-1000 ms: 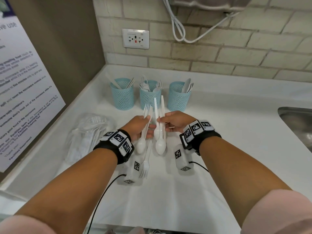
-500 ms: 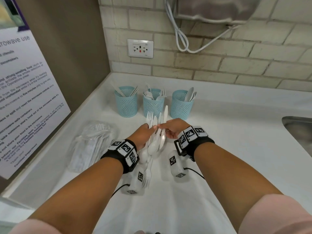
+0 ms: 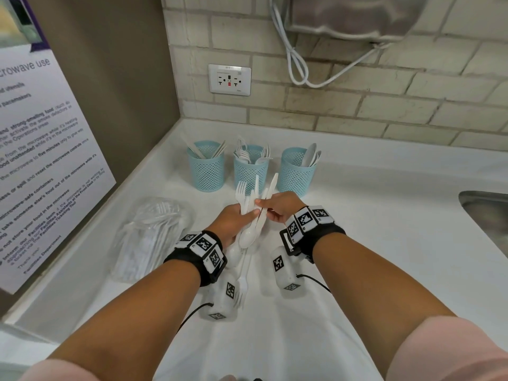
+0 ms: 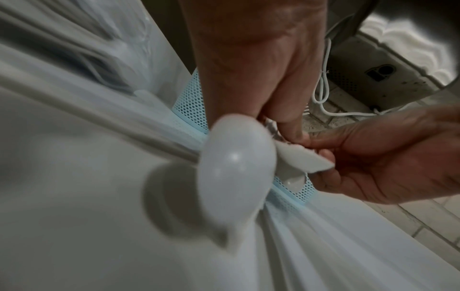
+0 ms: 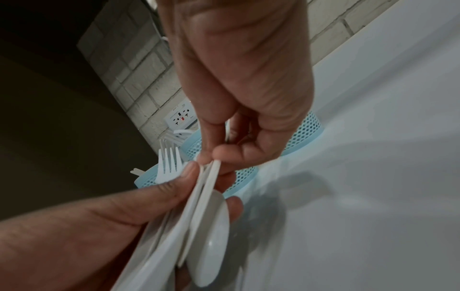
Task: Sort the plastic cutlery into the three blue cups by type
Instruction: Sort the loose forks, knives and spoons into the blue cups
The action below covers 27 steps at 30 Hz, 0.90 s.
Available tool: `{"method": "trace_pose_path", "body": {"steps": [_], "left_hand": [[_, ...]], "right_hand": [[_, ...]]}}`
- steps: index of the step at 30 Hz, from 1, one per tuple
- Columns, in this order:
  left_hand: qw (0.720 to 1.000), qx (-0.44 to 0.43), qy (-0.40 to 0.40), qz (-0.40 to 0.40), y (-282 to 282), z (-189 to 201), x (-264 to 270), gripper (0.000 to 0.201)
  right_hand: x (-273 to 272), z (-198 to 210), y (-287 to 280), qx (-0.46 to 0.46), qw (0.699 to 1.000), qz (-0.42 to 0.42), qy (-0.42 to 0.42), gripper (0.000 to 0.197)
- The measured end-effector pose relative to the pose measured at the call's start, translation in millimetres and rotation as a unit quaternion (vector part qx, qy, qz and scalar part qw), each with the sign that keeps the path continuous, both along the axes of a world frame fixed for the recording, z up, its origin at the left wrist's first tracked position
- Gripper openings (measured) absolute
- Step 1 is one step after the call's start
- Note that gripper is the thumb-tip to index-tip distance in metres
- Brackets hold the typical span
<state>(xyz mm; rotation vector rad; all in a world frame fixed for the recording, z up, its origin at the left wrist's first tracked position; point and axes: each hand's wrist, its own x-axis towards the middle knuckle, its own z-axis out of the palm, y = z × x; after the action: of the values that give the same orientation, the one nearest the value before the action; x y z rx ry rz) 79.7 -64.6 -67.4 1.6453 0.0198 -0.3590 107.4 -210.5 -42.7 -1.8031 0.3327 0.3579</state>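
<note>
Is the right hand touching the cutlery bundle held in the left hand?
Touching. The right wrist view shows the right hand pinching a handle in the cutlery bundle.

Both hands now sit higher and closer together than a second ago: the left hand [image 3: 232, 221] gathers the cutlery bundle [image 3: 251, 213] upright, and the right hand [image 3: 277, 207] pinches one handle in it.

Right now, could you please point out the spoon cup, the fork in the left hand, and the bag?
Spoon cup [image 3: 294, 174], head view, mesh wall.
Fork [image 5: 169, 167], right wrist view, tines' base.
Bag [image 3: 148, 237], head view, middle.
</note>
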Motion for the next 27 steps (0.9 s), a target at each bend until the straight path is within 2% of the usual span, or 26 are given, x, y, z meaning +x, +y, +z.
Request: {"method": "trace_pose_path", "body": {"steps": [7, 10, 13, 15, 19, 23, 25, 27], "left_hand": [[0.999, -0.045, 0.014, -0.01, 4.9, -0.7, -0.8, 0.027], [0.998, -0.058, 0.021, -0.013, 6.0, -2.0, -0.2, 0.019], [0.995, -0.095, 0.037, -0.007, 7.1, 0.2, -2.0, 0.013], [0.993, -0.112, 0.045, -0.004, 8.3, 2.3, -3.6, 0.013], [0.994, -0.098, 0.048, -0.029, 8.4, 3.6, -3.5, 0.021], [0.995, -0.077, 0.047, -0.028, 8.7, 6.7, -3.2, 0.019], [0.995, -0.076, 0.054, -0.03, 10.5, 9.5, -3.9, 0.017], [0.996, -0.064, 0.061, -0.03, 13.1, 10.4, -4.5, 0.02]], "right_hand": [[-1.0, -1.3, 4.0, -0.044, 0.998, 0.018, -0.043, 0.025], [-2.2, -2.7, 7.4, -0.067, 0.992, 0.009, -0.111, 0.021], [0.5, -3.8, 4.7, -0.112, 0.971, -0.068, -0.2, 0.034], [0.4, -0.1, 1.2, -0.111, 0.964, -0.045, -0.236, 0.033], [-0.3, 4.5, -1.3, -0.085, 0.968, 0.069, -0.226, 0.03], [-2.0, 5.1, 1.8, -0.12, 0.961, 0.115, -0.222, 0.011], [0.5, 5.8, 1.0, -0.12, 0.964, 0.098, -0.216, 0.015], [7.2, 7.3, -4.0, -0.111, 0.971, 0.036, -0.208, 0.024]]}}
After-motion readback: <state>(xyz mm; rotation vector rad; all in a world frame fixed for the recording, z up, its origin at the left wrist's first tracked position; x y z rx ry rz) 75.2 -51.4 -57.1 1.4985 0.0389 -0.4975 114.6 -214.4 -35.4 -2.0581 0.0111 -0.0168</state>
